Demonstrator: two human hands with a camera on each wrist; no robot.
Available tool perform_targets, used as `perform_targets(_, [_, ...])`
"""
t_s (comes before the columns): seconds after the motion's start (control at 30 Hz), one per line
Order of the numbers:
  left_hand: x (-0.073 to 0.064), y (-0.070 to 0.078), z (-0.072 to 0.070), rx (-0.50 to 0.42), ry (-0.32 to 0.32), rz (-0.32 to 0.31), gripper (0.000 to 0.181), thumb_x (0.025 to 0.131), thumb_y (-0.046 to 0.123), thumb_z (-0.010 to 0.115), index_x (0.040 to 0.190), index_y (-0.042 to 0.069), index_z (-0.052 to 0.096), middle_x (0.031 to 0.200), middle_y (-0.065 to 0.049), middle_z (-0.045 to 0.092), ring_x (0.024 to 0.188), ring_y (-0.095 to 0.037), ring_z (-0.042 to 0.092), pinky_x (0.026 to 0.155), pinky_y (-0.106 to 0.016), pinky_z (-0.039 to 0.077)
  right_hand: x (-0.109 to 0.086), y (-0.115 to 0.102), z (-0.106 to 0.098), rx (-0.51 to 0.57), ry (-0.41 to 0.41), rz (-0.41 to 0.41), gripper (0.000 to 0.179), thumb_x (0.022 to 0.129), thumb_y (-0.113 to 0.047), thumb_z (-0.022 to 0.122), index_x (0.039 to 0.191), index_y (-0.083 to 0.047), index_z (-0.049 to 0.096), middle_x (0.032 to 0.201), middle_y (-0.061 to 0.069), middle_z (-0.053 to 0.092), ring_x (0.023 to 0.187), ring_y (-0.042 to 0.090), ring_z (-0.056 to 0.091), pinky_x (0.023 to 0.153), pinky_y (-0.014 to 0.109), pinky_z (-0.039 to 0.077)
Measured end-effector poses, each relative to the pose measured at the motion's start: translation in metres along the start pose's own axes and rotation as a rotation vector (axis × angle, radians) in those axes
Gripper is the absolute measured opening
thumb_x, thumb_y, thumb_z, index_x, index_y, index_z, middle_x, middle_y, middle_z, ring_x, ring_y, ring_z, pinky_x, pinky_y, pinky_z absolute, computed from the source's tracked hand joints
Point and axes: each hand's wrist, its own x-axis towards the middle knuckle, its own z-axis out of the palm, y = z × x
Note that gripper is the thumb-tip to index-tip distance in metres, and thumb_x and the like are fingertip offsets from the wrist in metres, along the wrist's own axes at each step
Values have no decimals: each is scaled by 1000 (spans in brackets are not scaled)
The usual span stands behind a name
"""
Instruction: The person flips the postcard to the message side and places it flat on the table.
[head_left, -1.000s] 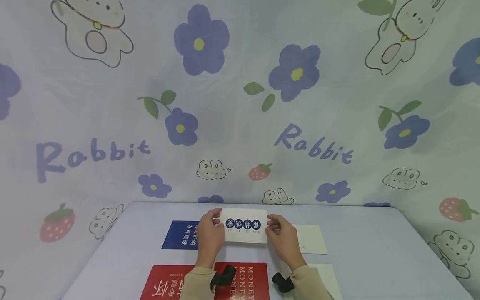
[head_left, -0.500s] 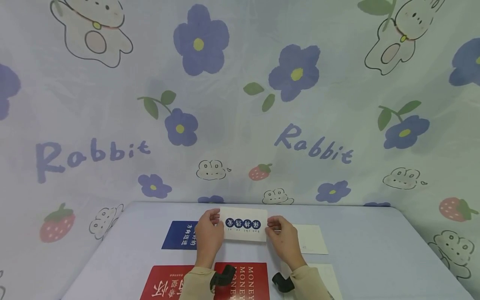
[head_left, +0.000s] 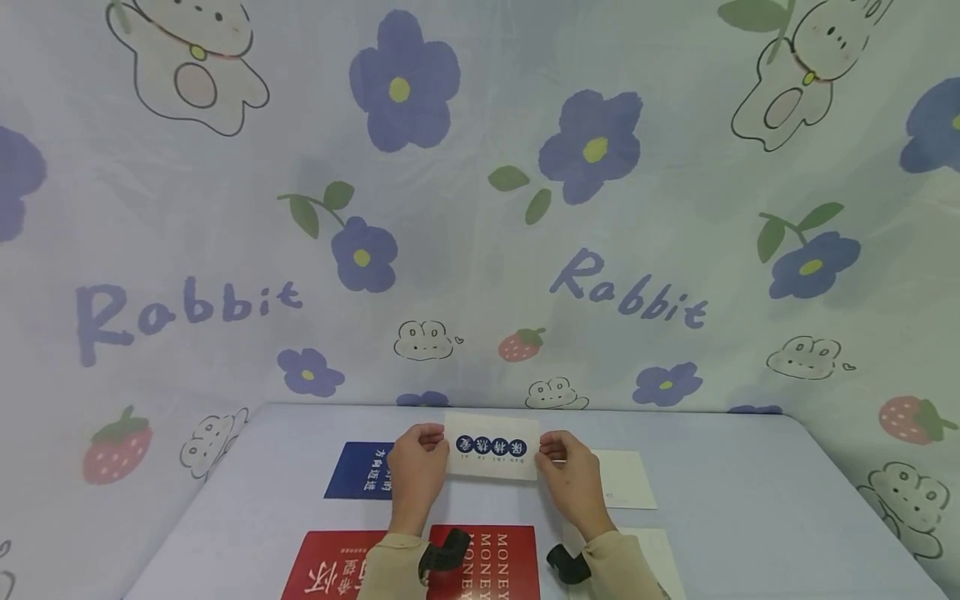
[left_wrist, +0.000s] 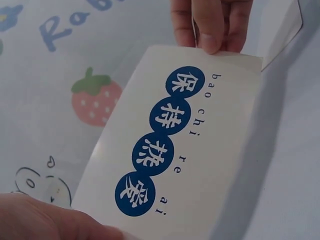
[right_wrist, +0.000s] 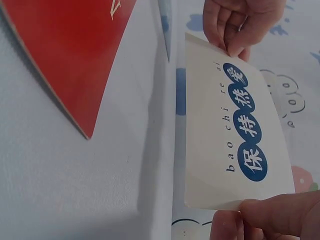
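A white card (head_left: 491, 467) with a row of blue circles bearing white characters is held up over the far part of the table, its print upside down in the head view. My left hand (head_left: 417, 479) pinches one short edge, thumb in front. At the opposite edge my right hand (head_left: 576, 483) grips it between thumb and fingers. The left wrist view shows the card's printed face (left_wrist: 200, 150) tilted, with the right hand (left_wrist: 212, 25) at its top end. Small letters run beside the circles on the card (right_wrist: 210, 115) in the right wrist view.
Behind my left hand lies a blue card (head_left: 351, 471), partly covered. A pale card (head_left: 628, 479) is beyond my right hand. Nearer are two red cards, one with large characters (head_left: 322, 558) and one reading MONEY (head_left: 513, 558), plus another pale card (head_left: 658, 550). A printed curtain (head_left: 465, 208) hangs behind.
The white card has risen a little and shifted slightly to the right, along with both hands. Both hands keep their hold, and the cards on the table have stayed put.
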Motion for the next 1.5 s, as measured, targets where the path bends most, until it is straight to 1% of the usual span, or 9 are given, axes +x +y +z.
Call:
perform_targets(0.23, [1, 0, -2, 11, 14, 8, 15, 87, 2, 69, 101, 0, 73, 91, -10, 72, 84, -23, 69, 77, -40, 57, 1, 2, 0, -8, 3, -1, 16, 88, -2, 73, 104, -4, 69, 94, 3, 69, 90, 19, 67, 80, 32, 59])
perform_targets(0.37, [0, 1, -2, 14, 13, 6, 15, 88, 3, 69, 102, 0, 73, 92, -11, 72, 85, -25, 69, 79, -42, 57, 1, 2, 0, -8, 8, -3, 15, 88, -2, 73, 103, -5, 69, 93, 3, 69, 89, 18, 67, 79, 31, 58])
perform_targets(0.5, [0, 0, -3, 17, 22, 9, 13, 88, 4, 70, 100, 1, 74, 91, -10, 73, 86, -26, 69, 80, -43, 57, 1, 3, 1, 2, 15, -2, 14, 88, -2, 73, 102, -5, 69, 93, 2, 70, 88, 17, 67, 75, 29, 58])
perform_targets(0.63, [0, 0, -3, 25, 32, 16, 13, 88, 5, 71, 99, 2, 74, 90, -9, 73, 86, -27, 69, 80, -45, 56, 2, 4, 1, 5, 19, -6, 12, 89, -2, 73, 101, -5, 70, 93, 2, 70, 88, 18, 67, 72, 27, 57])
perform_targets(0.87, [1, -2, -3, 0, 13, 8, 13, 90, 8, 70, 102, 3, 74, 94, -10, 73, 91, -28, 70, 83, -44, 58, 3, 5, 0, 42, 34, -23, 10, 89, -1, 72, 98, -7, 70, 95, 5, 72, 90, 21, 69, 72, 26, 59])
perform_targets(1.03, [3, -3, -4, -11, 19, 21, 13, 89, 6, 71, 101, 2, 74, 95, -12, 73, 90, -27, 70, 82, -44, 58, 3, 5, 0, 48, 34, -18, 10, 90, -1, 72, 98, -8, 70, 96, 5, 72, 90, 21, 70, 73, 25, 59])
perform_targets(1.2, [3, -3, -4, -20, 19, 32, 13, 90, 6, 70, 101, 2, 74, 95, -12, 73, 89, -26, 70, 82, -43, 58, 2, 4, 0, 54, 46, -35, 10, 91, -2, 72, 98, -8, 71, 96, 5, 72, 88, 20, 70, 71, 25, 59])
perform_targets(1.43, [2, -2, -5, -28, 1, 11, 14, 93, 9, 68, 104, 3, 74, 98, -12, 73, 92, -26, 69, 85, -43, 57, 1, 4, -2, 58, 62, -20, 10, 91, -2, 71, 100, -8, 72, 96, 5, 72, 88, 20, 69, 70, 24, 59])
perform_targets(1.5, [1, -2, -5, -34, -1, 3, 14, 94, 9, 68, 104, 3, 74, 98, -11, 73, 91, -26, 68, 84, -43, 57, 1, 4, -2, 75, 61, -19, 10, 91, -1, 71, 100, -7, 73, 96, 6, 72, 87, 20, 69, 70, 24, 59])
